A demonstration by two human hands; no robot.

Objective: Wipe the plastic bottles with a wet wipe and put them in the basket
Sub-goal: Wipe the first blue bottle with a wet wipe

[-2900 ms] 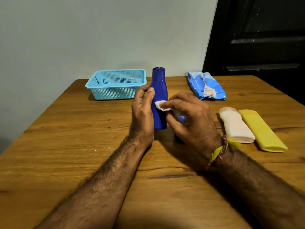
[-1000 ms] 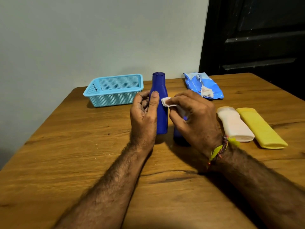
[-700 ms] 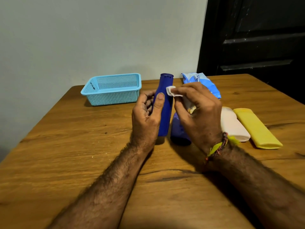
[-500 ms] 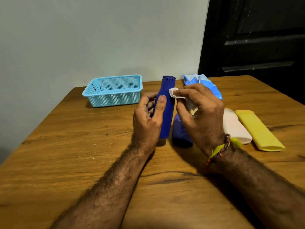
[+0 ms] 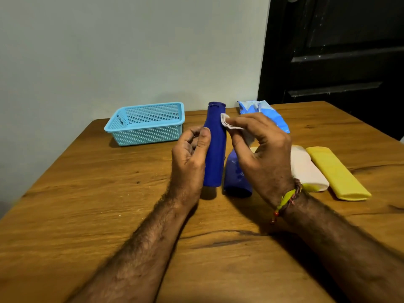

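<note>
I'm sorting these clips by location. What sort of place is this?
Probably a room in a home: a worn wooden table pushed against a plain painted wall, a dark panelled door beside it, and household plastic bottles lying on the table.

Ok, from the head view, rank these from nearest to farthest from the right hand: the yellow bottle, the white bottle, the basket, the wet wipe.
1. Wet wipe: pinched in the right hand itself, against the upright blue bottle.
2. White bottle: lying just right of the wrist.
3. Yellow bottle: lying beside the white one, farther right.
4. Basket: far left, past the left hand.
</note>
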